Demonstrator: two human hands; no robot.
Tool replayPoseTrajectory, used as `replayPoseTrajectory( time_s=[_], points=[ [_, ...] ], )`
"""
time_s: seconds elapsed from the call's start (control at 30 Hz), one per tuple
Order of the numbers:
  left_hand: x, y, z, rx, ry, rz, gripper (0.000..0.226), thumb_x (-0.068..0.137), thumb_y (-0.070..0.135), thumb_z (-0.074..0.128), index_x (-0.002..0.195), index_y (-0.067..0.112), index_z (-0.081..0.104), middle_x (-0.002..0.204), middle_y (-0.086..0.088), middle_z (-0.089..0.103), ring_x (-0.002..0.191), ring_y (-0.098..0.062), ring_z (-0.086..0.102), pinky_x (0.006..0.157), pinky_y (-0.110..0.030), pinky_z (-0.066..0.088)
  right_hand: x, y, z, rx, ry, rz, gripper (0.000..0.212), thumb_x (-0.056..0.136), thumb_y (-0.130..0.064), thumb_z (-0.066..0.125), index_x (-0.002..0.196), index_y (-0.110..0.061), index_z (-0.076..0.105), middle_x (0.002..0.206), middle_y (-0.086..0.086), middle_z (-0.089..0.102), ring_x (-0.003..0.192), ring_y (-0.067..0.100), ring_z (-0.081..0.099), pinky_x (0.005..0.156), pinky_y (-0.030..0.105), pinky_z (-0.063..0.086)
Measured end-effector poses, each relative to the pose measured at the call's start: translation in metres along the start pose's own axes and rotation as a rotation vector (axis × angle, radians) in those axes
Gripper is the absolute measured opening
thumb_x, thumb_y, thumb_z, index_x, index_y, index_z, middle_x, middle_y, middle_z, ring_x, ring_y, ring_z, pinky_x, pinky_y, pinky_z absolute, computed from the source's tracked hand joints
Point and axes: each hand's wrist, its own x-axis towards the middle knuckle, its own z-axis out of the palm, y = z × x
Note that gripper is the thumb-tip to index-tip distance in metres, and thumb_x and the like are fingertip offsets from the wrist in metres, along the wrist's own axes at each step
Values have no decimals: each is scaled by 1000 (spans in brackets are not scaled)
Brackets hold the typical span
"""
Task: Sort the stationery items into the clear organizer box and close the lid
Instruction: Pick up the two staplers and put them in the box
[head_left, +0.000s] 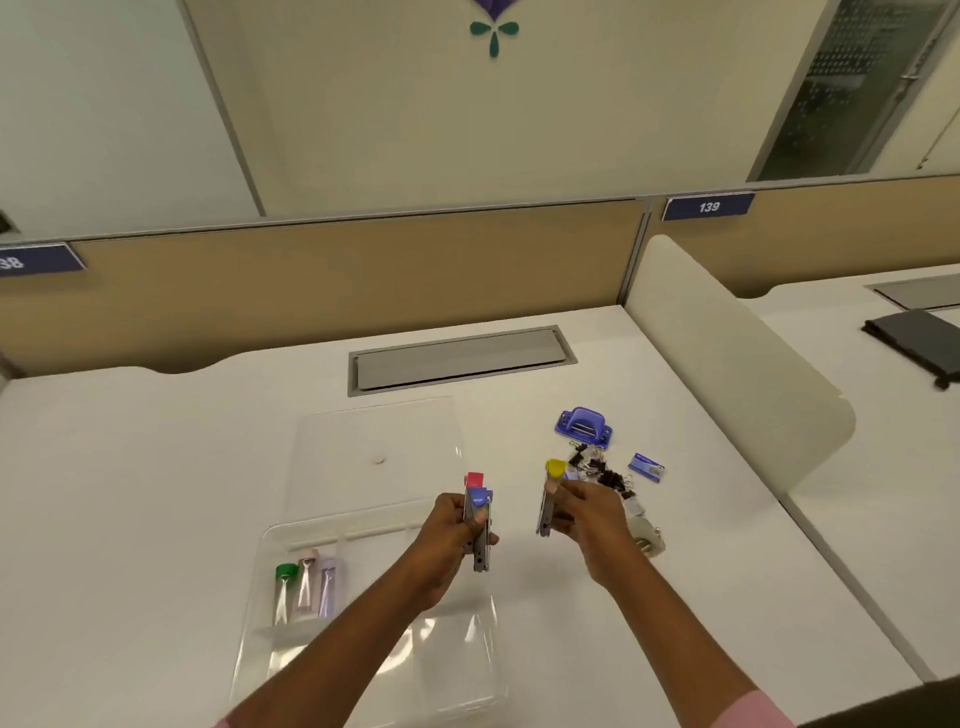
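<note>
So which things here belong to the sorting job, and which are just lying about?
Job:
clear organizer box with three staplers inside
left hand holding two staplers
right hand holding yellow-tipped stapler
binder clips
blue hole punch
staple box

Lying about:
grey cable hatch
desk divider
dark folder

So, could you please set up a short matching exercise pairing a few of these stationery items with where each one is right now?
Items:
1. yellow-tipped stapler
2. green-capped tube
3. blue hole punch
4. pile of binder clips

Places:
A. in the clear organizer box
B. on the desk, farthest back
C. in the right hand
D. on the desk between the punch and the right hand

Pairs: 1-C, 2-A, 3-B, 4-D
</note>
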Motion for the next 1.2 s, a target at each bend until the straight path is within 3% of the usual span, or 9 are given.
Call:
replayPoseTrajectory(
  time_s=[0.17,0.4,0.53,0.73,0.83,0.97,1.07,1.2],
  points=[
    [-44,-12,-62,35,92,-6,21,98,16,49,115,6,43,95,-9,58,84,-21,65,73,-30,49,-34,27,67,-84,-137,32,17,81,-12,73,96,-2,73,89,22,74,84,35,72,78,41,60],
    [-102,-38,-138,92,221,-60,18,97,16,50,113,11,45,103,-9,58,89,-24,64,77,-33,52,-92,57,158,-225,-216,42,4,79,-12,76,77,-10,74,79,18,74,70,26,72,62,29,59],
    [-125,-52,-162,135,272,-96,18,96,17,53,111,18,45,109,-12,61,93,-27,65,73,-32,53,-116,78,190,-337,-243,12,13,79,-12,75,70,-18,69,71,10,73,64,23,72,58,28,58],
    [-133,-68,-167,274,387,-225,30,92,16,59,111,10,37,108,-10,57,98,-25,60,73,-32,51,-128,112,211,-546,-188,19,13,74,-25,79,74,-23,67,83,12,73,75,25,71,70,40,60],
    [-134,-73,-164,392,398,-227,32,91,19,61,108,10,36,103,-7,54,93,-22,56,72,-30,45,-131,123,214,-750,-121,-21,23,70,-34,76,83,-17,69,84,2,71,77,18,66,64,31,51],
    [-138,-78,-162,601,408,-188,38,90,22,62,115,2,42,96,-7,56,82,-19,55,67,-28,42,-139,127,217,-984,-104,-95,29,68,-37,68,70,-7,67,64,3,63,60,16,54,55,29,38],
    [-142,-80,-163,744,424,-159,39,89,24,64,113,0,44,104,-13,63,80,-19,52,67,-27,38,-143,128,221,-1054,-94,-115,25,69,-36,65,59,-16,54,58,-3,54,58,16,53,51,28,37],
    [-145,-85,-167,859,424,-133,36,91,24,61,114,0,46,105,-13,65,76,-15,52,63,-23,38,-149,134,225,-1135,-109,-200,23,75,-35,63,65,-18,51,66,-3,55,67,18,55,52,27,37]
  ],
)
